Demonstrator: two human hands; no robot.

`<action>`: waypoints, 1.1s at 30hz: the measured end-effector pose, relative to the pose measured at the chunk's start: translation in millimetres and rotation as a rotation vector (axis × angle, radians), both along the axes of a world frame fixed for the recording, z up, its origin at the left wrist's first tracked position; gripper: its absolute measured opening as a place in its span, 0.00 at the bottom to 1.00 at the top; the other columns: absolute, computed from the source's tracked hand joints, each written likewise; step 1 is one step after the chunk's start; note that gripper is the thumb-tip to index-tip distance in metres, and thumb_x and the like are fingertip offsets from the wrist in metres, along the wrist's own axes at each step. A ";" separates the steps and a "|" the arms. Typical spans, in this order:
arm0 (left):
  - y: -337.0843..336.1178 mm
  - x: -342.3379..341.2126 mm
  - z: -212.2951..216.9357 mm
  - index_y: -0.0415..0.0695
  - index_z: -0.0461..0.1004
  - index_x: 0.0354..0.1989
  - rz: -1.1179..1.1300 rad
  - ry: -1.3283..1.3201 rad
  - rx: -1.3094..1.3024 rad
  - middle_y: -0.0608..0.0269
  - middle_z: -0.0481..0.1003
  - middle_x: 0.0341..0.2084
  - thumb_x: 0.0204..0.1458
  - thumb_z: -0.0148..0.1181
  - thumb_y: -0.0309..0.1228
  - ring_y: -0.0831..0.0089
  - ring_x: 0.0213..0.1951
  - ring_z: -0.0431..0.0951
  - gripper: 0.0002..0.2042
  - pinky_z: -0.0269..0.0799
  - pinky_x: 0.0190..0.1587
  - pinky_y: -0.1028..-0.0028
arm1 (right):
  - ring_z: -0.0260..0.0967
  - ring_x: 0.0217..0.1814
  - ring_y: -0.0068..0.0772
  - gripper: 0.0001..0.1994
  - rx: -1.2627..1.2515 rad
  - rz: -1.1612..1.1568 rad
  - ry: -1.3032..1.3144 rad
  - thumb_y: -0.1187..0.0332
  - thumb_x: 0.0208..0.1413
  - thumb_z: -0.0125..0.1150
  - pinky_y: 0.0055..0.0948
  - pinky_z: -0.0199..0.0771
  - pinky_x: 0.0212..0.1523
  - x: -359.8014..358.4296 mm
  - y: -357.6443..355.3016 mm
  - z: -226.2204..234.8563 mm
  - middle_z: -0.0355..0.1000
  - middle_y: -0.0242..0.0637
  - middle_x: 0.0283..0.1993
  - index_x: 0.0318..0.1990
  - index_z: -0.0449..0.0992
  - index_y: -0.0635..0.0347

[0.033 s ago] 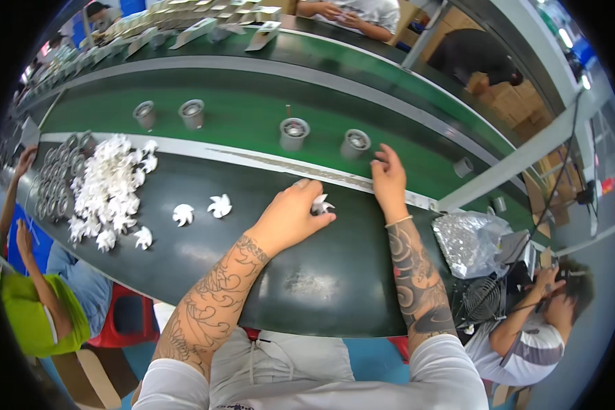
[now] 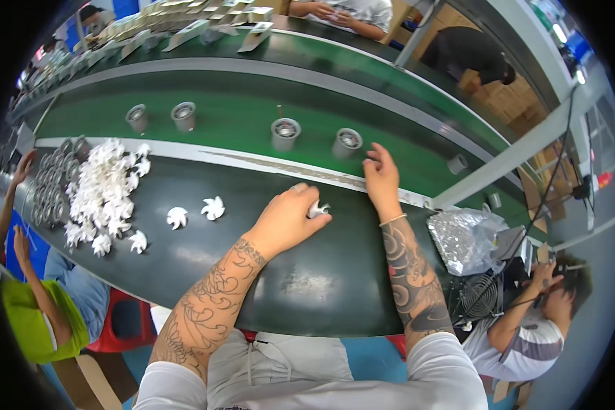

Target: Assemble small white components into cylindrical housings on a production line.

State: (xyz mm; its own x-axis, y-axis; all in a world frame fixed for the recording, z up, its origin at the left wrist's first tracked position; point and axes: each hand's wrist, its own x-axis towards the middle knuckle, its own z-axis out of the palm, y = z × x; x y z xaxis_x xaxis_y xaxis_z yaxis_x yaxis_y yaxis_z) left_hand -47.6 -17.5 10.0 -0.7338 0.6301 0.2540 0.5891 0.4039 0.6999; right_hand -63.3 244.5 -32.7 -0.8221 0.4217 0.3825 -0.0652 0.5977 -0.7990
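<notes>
My left hand (image 2: 290, 217) is over the dark worktop with its fingers closed round a white bladed fan wheel (image 2: 317, 210); only part of the wheel shows past the fingertips. My right hand (image 2: 382, 178) reaches over the white rail at the edge of the green conveyor belt (image 2: 242, 99), empty, fingers apart and bent. Just left of its fingertips stands a grey cup-shaped housing (image 2: 347, 142), not touched. A second grey housing (image 2: 285, 134) is farther left on the belt. Two loose white fan wheels (image 2: 213, 208) lie on the worktop left of my left hand.
A heap of white fan wheels (image 2: 102, 188) and several dark rings (image 2: 50, 184) cover the worktop's left end. More housings (image 2: 183, 116) stand on the belt. At right are a silvery plastic bag (image 2: 461, 239), a black fan (image 2: 482, 297) and a slanted metal post (image 2: 506, 157). Co-workers sit on both sides.
The whole view has shifted slightly. The fan wheel in my left hand has turned a little, and less of its blades shows. My right hand keeps nearly the same place.
</notes>
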 end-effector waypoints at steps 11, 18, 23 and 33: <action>10.9 -4.8 -15.6 0.39 0.72 0.29 0.089 -0.142 0.275 0.52 0.74 0.16 0.54 0.65 0.34 0.55 0.21 0.76 0.12 0.70 0.25 0.65 | 0.77 0.40 0.29 0.14 0.004 0.078 -0.041 0.71 0.59 0.58 0.27 0.76 0.43 1.0 -8.3 3.3 0.79 0.42 0.42 0.51 0.76 0.64; 9.7 -8.5 -16.3 0.38 0.69 0.26 0.005 -0.025 0.345 0.54 0.71 0.15 0.55 0.65 0.35 0.60 0.17 0.72 0.15 0.66 0.22 0.67 | 0.77 0.44 0.27 0.13 0.032 0.136 -0.095 0.71 0.61 0.57 0.26 0.76 0.46 1.8 -3.0 4.0 0.79 0.41 0.44 0.51 0.76 0.65; -11.0 -2.0 -7.8 0.42 0.77 0.33 0.056 -0.105 0.323 0.50 0.77 0.22 0.56 0.63 0.38 0.53 0.26 0.79 0.10 0.73 0.29 0.65 | 0.75 0.45 0.27 0.13 0.085 0.164 -0.074 0.69 0.61 0.59 0.25 0.73 0.48 -2.2 -32.4 0.8 0.79 0.37 0.43 0.50 0.79 0.62; 9.0 -2.2 -16.4 0.41 0.75 0.21 0.036 -0.063 0.321 0.52 0.75 0.18 0.51 0.63 0.42 0.49 0.26 0.78 0.16 0.72 0.31 0.57 | 0.72 0.51 0.25 0.14 -0.074 0.337 -0.143 0.70 0.66 0.52 0.23 0.69 0.53 -20.1 40.4 -39.4 0.75 0.38 0.48 0.55 0.72 0.68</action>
State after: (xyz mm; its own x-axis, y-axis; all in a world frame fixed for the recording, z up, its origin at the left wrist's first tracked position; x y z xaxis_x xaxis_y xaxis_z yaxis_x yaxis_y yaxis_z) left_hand -49.8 -8.5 -6.4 -0.7750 0.4985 0.3884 0.5295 0.1767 0.8297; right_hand -83.4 284.9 -72.1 -0.9623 0.1407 0.2327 -0.1333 0.5017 -0.8547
